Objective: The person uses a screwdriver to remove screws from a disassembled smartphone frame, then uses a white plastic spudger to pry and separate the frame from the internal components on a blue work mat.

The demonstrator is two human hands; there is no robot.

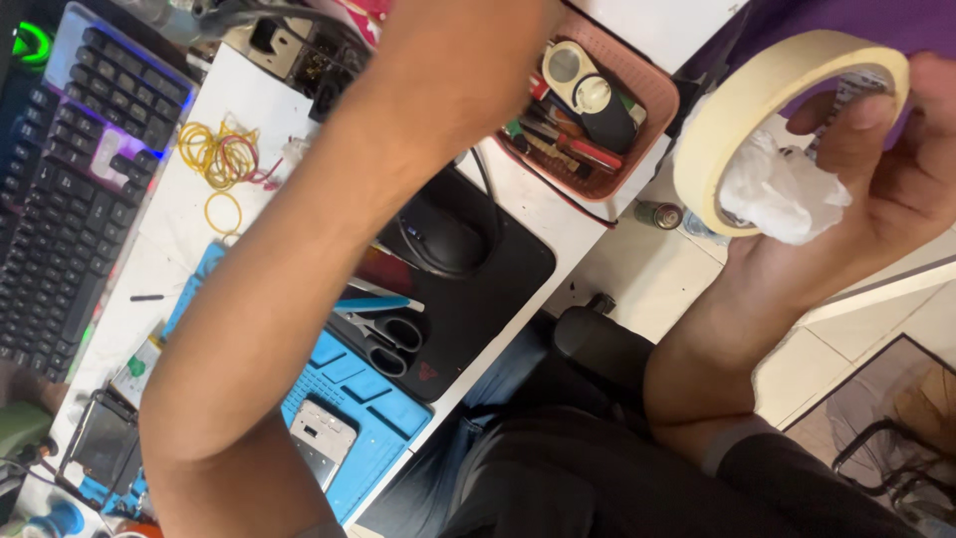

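The left arm (299,289) crosses the desk (558,214); its hand is out of view above the top edge, so its grip cannot be told. The right hand (886,189) curls around a cream masking tape roll (742,110), held off the desk's edge, fingers pressing crumpled white tissue (782,194) inside its ring.

Keyboard (70,169) lies at the far left of the surface (264,100), rubber bands (221,159) just right of it. Mouse (443,234) sits on the pad (498,289), scissors (383,339) beside the mat (363,399). Basket (647,110) holds tools, right of the mouse.
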